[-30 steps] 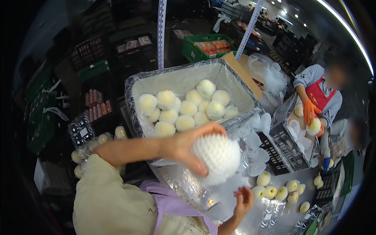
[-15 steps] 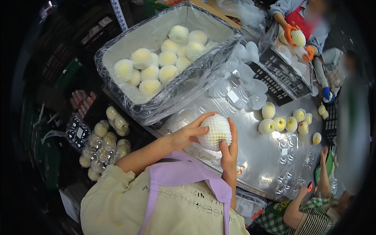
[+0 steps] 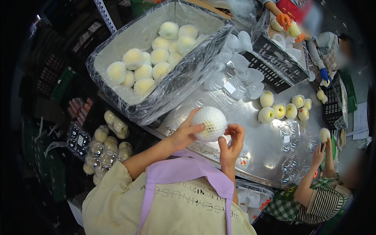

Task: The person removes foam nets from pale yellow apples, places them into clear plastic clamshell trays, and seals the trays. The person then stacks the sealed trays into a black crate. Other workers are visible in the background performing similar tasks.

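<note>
The left hand point(image 3: 183, 134) grasps a round, pale fruit point(image 3: 209, 126) in knobbly white foam netting point(image 3: 214, 116), above the shiny metal table point(image 3: 256, 145). The right hand point(image 3: 231, 148), unclenched with fingers curved, is just beside it; whether it touches is hard to tell.

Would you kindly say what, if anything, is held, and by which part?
The left grip holds a round yellowish fruit in white foam netting by its left side.

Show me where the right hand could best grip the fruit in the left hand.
Probably around the netted fruit on its right side, coming from the right: the left hand holds its left, and the ball shape suits cupping.
</note>
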`<state>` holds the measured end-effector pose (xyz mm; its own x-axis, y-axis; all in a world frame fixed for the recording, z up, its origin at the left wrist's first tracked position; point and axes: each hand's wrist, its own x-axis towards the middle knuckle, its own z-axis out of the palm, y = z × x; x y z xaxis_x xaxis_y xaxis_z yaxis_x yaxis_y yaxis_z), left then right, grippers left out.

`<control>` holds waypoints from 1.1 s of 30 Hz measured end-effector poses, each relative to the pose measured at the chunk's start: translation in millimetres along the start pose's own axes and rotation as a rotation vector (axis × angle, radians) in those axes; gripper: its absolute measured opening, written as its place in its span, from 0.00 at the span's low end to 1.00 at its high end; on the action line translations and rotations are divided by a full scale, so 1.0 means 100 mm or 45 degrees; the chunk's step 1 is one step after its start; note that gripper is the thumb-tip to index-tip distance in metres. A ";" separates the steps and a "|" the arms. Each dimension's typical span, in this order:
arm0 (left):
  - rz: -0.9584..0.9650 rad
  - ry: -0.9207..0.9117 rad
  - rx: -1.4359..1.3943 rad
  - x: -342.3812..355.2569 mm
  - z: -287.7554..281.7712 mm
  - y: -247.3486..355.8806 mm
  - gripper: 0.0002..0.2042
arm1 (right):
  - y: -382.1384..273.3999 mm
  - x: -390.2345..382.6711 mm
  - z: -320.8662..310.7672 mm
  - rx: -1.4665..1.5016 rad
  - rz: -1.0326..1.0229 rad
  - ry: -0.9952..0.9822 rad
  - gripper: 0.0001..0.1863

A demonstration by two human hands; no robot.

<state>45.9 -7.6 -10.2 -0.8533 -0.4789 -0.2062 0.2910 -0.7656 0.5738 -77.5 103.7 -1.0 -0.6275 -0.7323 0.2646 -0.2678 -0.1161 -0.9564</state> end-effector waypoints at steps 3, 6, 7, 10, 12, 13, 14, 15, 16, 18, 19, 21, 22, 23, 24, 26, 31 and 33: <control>0.128 0.012 0.303 -0.02 0.04 -0.04 0.38 | 0.01 -0.05 -0.03 -0.134 0.049 -0.040 0.17; 0.146 -0.057 0.226 -0.03 0.04 -0.09 0.38 | 0.10 -0.07 -0.01 -0.155 -0.058 0.054 0.10; 0.107 -0.065 0.143 -0.02 0.05 -0.09 0.38 | 0.08 -0.08 -0.01 -0.082 -0.036 0.090 0.09; 0.015 -0.089 -0.028 0.00 0.03 -0.10 0.39 | -0.02 -0.11 0.02 0.169 0.077 0.158 0.07; -0.023 -0.124 -0.031 0.02 0.00 -0.12 0.40 | -0.07 -0.11 0.02 0.370 0.209 0.169 0.06; -0.059 -0.131 -0.074 0.02 -0.04 -0.16 0.40 | -0.06 -0.12 0.00 0.422 0.220 0.154 0.07; -0.096 -0.136 -0.116 0.03 -0.08 -0.19 0.40 | -0.03 -0.12 -0.03 0.475 0.232 0.138 0.09; -0.133 -0.142 -0.158 0.03 -0.10 -0.21 0.41 | 0.00 -0.12 -0.05 0.527 0.243 0.123 0.10; -0.074 -0.117 -0.105 0.03 -0.09 -0.22 0.41 | 0.03 -0.12 -0.06 0.526 0.258 0.131 0.09; 0.045 -0.068 -0.001 0.03 -0.01 -0.22 0.42 | 0.07 -0.11 -0.08 0.522 0.288 0.144 0.08; 0.144 -0.041 0.218 0.03 0.01 -0.21 0.42 | 0.06 -0.08 -0.08 0.496 0.329 0.102 0.07; 0.333 0.012 0.657 0.04 0.03 -0.19 0.41 | 0.04 -0.03 -0.08 0.447 0.414 0.024 0.06; 0.362 0.013 0.725 0.03 0.04 -0.20 0.41 | 0.07 -0.04 -0.08 0.409 0.379 -0.004 0.06; 0.390 0.013 0.792 0.02 0.05 -0.20 0.40 | 0.13 -0.06 -0.08 0.371 0.344 -0.031 0.06; 0.418 0.012 0.860 0.02 0.06 -0.20 0.39 | 0.20 -0.07 -0.08 0.333 0.310 -0.059 0.06; 0.388 -0.030 0.747 0.06 0.00 -0.23 0.38 | 0.22 -0.10 -0.08 0.308 0.252 0.043 0.08; 0.128 -0.087 0.279 0.06 0.00 -0.21 0.37 | 0.03 -0.14 -0.11 0.355 0.291 0.104 0.10; 0.104 -0.132 0.303 0.06 -0.06 -0.23 0.37 | 0.07 -0.16 -0.14 0.404 0.278 0.082 0.10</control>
<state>36.4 4.6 -29.3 -0.8745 -0.4789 -0.0765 0.2609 -0.5977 0.7581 -79.5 123.8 -10.1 -0.6920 -0.7203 0.0484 0.1098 -0.1714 -0.9791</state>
